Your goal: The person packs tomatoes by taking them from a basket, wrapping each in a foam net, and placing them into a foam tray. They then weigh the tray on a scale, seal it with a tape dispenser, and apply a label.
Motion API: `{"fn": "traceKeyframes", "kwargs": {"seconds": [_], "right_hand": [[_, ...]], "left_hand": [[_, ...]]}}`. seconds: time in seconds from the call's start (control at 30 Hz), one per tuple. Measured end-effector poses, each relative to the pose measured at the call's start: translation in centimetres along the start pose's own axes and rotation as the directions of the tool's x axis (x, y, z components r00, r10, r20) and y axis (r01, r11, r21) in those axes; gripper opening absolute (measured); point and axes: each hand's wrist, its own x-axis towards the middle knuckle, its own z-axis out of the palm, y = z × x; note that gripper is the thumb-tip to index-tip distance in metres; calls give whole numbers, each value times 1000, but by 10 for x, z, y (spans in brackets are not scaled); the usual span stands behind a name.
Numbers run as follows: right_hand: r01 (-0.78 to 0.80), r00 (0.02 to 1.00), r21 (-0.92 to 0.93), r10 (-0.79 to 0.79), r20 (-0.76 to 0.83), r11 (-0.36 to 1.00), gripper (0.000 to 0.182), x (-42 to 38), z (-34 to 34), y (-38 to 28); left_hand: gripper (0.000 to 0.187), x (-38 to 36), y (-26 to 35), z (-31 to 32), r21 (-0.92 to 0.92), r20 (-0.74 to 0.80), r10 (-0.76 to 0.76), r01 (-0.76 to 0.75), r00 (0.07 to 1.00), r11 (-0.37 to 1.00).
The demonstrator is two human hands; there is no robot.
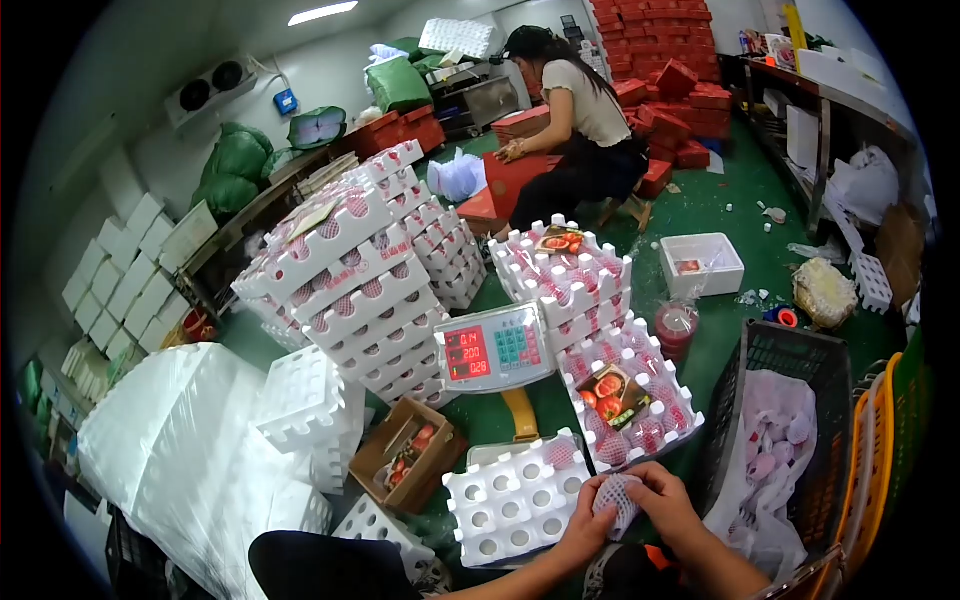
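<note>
Far to the left of the fingers stand tall stacks of filled foam trays (pixel 350 285), each cell holding a netted fruit, so a good share of the packing appears complete. Nearer, still left of the fingers, a cardboard box (pixel 405 452) holds printed cards. Just left of the fingers lies the open foam tray (pixel 515 500), on the scale platform; only one cell, at its far right corner, shows a netted fruit (pixel 561 452), the rest stand vacant, so this tray looks barely begun.

The left hand (pixel 585 520) and right hand (pixel 665 500) meet around one fruit in white foam netting (pixel 617 497). Both sets of fingers are curled closed on it, the left cupping from below, the right pinching the net from above.

Beyond the fingers, the scale display (pixel 493 347) is lit. Just past them to the right sits a filled tray with a card on top (pixel 630 400). Right of the fingers, a black crate (pixel 780 350) holds more netted fruit in a bag, so stock remains to pack.
</note>
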Motion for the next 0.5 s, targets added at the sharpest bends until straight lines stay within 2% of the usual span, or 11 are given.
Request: {"fn": "traceKeyframes", "kwargs": {"seconds": [0.03, 0.07, 0.13, 0.17, 0.2, 0.23, 0.3, 0.37, 0.43, 0.47, 0.5], "right_hand": [[-44, 997, 61, 47, -55, 997, 19, 1, 10, -7], [84, 992, -79, -91, -91, 993, 18, 4, 14, -9], [287, 932, -353, -345, -113, 891, 17, 6, 17, -9], [256, 931, -329, -323, -169, 909, 18, 9, 18, -3], [273, 926, -263, -327, -189, 925, 18, 13, 18, -1], [264, 932, -174, -297, -208, 949, 17, 19, 15, 3], [206, 952, -41, -210, -223, 978, 14, 29, 10, 4], [131, 966, 75, -110, -233, 989, 14, 36, 2, 23], [60, 977, 221, -11, -215, 973, 15, 37, 5, 41], [-13, 983, 110, 33, -181, 994, 16, 31, -1, 52], [108, 969, -93, -126, -213, 990, 22, 24, -1, 51]], "left_hand": [[54, -1, -3, -3, 59, 2, 39, -39, 999, 998], [54, 1, -4, -4, 7, 6, 49, -50, 999, 999], [54, 7, 2, 2, -94, 9, 45, -44, 999, 995], [54, 13, -4, 4, -281, -18, 2, -7, 1000, 960], [55, 15, -1, 4, -330, -29, -71, 58, 997, 942], [54, 15, 1, 5, -451, -42, -225, 183, 973, 874], [50, 21, 4, 10, -519, -64, -325, 247, 943, 818], [58, 27, 1, 9, -632, 55, -378, 325, 924, 703], [65, 28, -4, 7, -683, 67, -470, 384, 880, 622], [62, 28, -9, -2, -700, 120, -491, 425, 863, 574], [62, 26, -18, -11, -717, 192, -502, 470, 843, 515]]}}
